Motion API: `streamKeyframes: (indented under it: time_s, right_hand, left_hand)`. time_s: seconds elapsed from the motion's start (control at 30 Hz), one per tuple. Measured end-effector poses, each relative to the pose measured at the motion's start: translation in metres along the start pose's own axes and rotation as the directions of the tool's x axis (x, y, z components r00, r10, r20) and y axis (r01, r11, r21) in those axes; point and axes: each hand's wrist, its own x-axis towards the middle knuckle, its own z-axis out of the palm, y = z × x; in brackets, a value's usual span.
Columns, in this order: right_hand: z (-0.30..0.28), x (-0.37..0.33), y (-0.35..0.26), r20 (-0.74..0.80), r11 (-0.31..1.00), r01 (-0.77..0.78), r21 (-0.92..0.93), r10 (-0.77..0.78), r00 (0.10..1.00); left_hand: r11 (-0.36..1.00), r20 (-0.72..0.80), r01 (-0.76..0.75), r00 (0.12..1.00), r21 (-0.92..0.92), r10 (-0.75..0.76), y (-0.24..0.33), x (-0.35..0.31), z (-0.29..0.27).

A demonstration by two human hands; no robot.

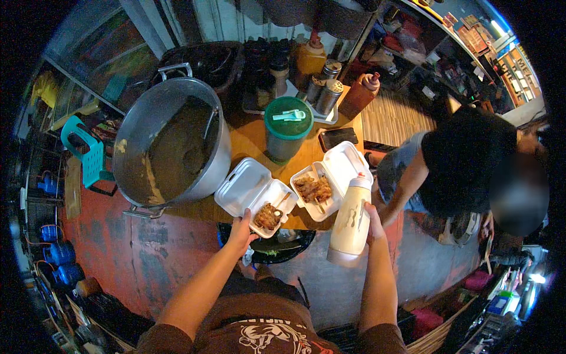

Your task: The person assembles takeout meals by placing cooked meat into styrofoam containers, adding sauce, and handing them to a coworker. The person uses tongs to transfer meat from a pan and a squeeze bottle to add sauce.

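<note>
My left hand [240, 236] grips the near left edge of an open white foam takeout box [243, 187], its thumb at the rim. Inside it lies a piece of browned fried food [268, 216] with a small white dab on top. My right hand [375, 223] is closed round a squeeze bottle [351, 221] of cream-coloured sauce, its nozzle pointing away from me. The bottle partly covers a second open foam box [340, 162], which holds more fried pieces [313, 189] and what looks like a thin wooden stick.
A large metal pot [221, 159] stands on the table's left. Behind the boxes are a green-lidded container [288, 118], metal shakers [328, 97], sauce bottles [364, 88] and a phone [339, 139]. A bin [289, 243] sits below the near edge. Another person [466, 159] is at right.
</note>
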Motion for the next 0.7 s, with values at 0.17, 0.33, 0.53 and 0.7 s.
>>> streamKeyframes:
  time_s: [0.17,0.33,0.53,0.7]
  right_hand:
    - [0.044,-0.046,0.019,0.012,0.983,0.084,0.164,-0.087,0.996]
    - [0.134,-0.074,0.026,0.098,0.921,-0.121,0.370,0.090,0.991]
    - [0.196,-0.069,0.055,0.485,0.681,-0.470,0.562,0.189,0.854]
    - [0.218,-0.069,0.065,0.717,0.612,-0.552,0.567,-0.037,0.696]
  left_hand:
    - [0.855,-0.070,-0.300,0.930,0.423,0.360,-0.036,-0.051,-0.034]
    - [-0.122,0.778,-0.880,0.332,0.458,0.533,0.034,-0.120,-0.012]
    - [-0.342,0.910,-0.936,-0.211,-0.083,0.357,0.123,-0.128,0.036]
    - [-0.139,0.850,-0.959,-0.285,-0.248,0.443,0.141,-0.106,0.035]
